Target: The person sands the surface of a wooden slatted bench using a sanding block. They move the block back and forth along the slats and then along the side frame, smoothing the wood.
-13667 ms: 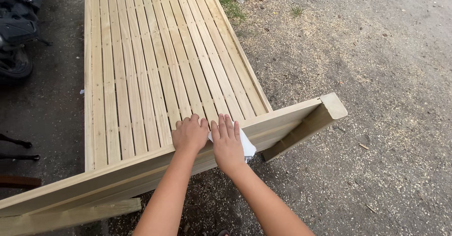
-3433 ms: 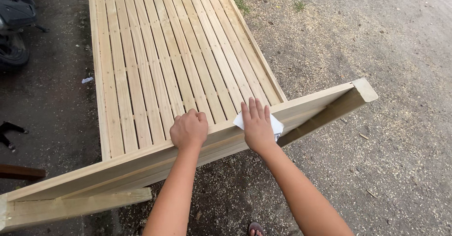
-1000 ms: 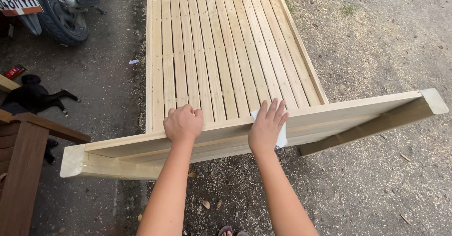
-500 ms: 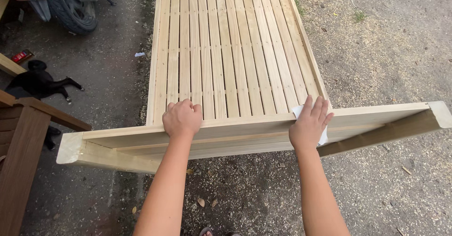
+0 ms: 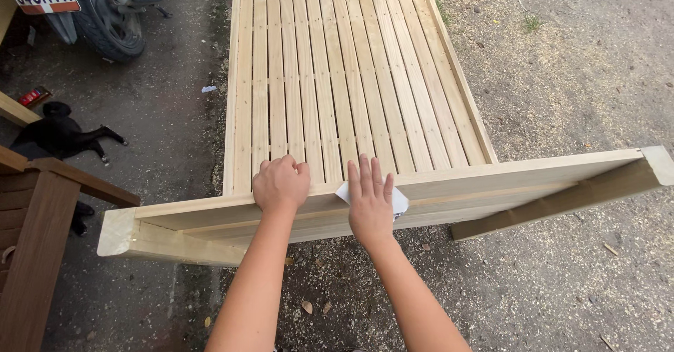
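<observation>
1. The white sheet (image 5: pixel 400 201) (likely sandpaper) is pressed on the end board (image 5: pixel 491 183) under the flat, open right hand (image 5: pixel 370 201).
2. It has been slid back leftward since half a second ago, so rubbing continues.
3. The board is gripped by the curled left hand (image 5: pixel 281 182), at nine o'clock.

Both forearms extended forward, roughly parallel. Left hand (image 5: pixel 281 182) curled, fingers bent over, knuckles up. Right hand (image 5: pixel 370 201) flat, palm down, fingers straight and slightly spread. Hands just apart.
</observation>
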Tool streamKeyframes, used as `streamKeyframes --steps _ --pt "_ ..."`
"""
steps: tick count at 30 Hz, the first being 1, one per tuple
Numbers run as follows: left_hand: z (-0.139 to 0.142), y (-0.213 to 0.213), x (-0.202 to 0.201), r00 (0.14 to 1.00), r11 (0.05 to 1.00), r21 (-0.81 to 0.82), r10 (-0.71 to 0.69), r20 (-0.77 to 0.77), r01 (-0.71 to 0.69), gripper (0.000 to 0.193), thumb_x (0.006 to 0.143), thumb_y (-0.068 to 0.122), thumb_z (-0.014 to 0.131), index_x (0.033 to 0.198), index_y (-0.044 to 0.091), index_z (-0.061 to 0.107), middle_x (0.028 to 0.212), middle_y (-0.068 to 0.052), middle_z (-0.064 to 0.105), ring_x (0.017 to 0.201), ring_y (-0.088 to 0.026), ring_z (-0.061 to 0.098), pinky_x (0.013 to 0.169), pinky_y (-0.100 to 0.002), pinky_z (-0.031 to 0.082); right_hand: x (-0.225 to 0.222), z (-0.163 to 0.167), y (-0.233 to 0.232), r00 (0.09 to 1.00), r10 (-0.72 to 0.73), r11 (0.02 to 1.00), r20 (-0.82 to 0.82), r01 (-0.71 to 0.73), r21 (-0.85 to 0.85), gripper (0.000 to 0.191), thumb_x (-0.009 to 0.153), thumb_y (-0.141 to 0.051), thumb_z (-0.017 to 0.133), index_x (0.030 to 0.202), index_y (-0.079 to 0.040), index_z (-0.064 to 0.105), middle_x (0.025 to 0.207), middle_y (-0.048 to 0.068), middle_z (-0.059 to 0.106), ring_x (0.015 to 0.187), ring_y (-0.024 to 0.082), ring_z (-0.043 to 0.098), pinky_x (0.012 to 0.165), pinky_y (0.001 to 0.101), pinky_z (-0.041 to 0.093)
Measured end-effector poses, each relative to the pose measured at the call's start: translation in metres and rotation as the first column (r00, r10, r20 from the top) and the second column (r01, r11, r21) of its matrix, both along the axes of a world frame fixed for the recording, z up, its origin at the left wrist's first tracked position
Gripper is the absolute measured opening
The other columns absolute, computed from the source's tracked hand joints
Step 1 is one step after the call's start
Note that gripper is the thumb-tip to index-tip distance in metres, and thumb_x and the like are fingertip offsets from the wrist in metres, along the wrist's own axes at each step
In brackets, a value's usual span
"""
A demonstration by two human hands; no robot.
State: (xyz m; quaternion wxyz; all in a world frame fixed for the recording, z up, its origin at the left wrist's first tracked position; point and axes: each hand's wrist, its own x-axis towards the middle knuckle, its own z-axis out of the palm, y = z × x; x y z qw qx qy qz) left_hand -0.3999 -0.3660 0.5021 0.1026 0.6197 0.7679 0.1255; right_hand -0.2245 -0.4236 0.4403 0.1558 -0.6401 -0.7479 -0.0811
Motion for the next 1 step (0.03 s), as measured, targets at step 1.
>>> streamKeyframes --steps 1 --pt "-0.0005 0.0013 -0.0060 1.000 1.000 -0.023 0.003 0.001 -0.003 0.036 0.090 0.036 0.051 0.085 0.012 0.076 0.092 -0.008 0.076 0.098 -0.027 0.065 0.085 -0.047 0.053 -0.0074 0.0013 0.0013 1.000 -0.006 1.000 0.001 0.006 0.004 0.074 0.089 -0.008 0.050 0.160 -0.008 0.030 0.167 0.017 0.026 0.156 0.035 0.015 0.122 0.0582 0.007"
